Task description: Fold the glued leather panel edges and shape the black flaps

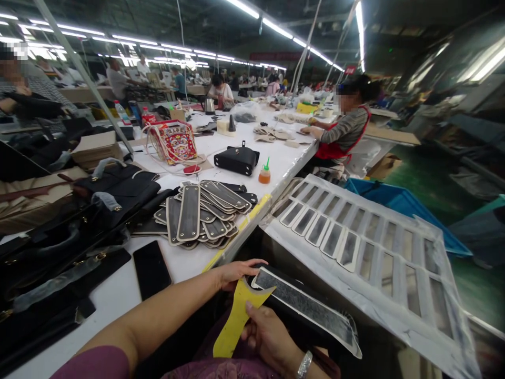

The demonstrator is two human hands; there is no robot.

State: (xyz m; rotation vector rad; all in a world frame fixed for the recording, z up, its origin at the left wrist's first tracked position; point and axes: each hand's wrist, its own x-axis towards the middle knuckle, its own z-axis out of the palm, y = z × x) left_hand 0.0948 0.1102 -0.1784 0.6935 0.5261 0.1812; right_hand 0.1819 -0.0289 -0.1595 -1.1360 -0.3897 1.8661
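My right hand pinches a flat yellow strip with a curved, notched end. That end lies over the near end of a long grey panel with a pale border. The panel rests on a black bag in front of my lap. My left hand grips the bag's near end, its fingers partly hidden behind the yellow strip. A pile of similar pale-edged dark panels with metal studs is on the white table ahead. To the right, a white-covered board carries rows of grey panels.
A glue bottle with green nozzle stands beside a small black bag and a patterned red bag. A phone lies left, near black handbags. A co-worker in a red apron sits right, beyond a blue crate.
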